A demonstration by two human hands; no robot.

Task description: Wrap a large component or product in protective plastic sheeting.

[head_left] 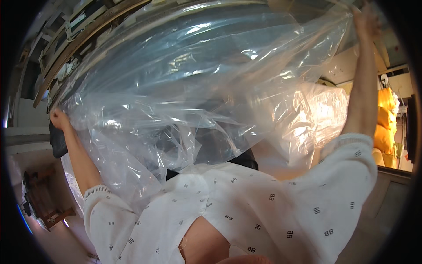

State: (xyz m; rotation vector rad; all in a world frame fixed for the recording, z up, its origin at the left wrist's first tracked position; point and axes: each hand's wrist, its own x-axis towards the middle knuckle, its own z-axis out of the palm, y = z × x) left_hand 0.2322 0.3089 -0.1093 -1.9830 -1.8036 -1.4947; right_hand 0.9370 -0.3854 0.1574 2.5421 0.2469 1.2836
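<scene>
A large clear plastic sheet (184, 70) spreads between my raised arms, wrinkled and shiny with reflections. My left hand (58, 119) is closed on its edge at the far left, the fingers bunched together. At the upper right my right hand (367, 22) is held higher, at the sheet's other corner. It is slightly blurred, but the plastic draws to a point at its fingers. The lower folds of the sheet hang down in front of my white patterned shirt (263, 202).
Wooden slats (83, 42) and frames run along the upper left. A dark brown wooden piece of furniture (46, 196) stands at the lower left. Yellow bundles (387, 121) hang or stack at the right, beside a brightly lit area.
</scene>
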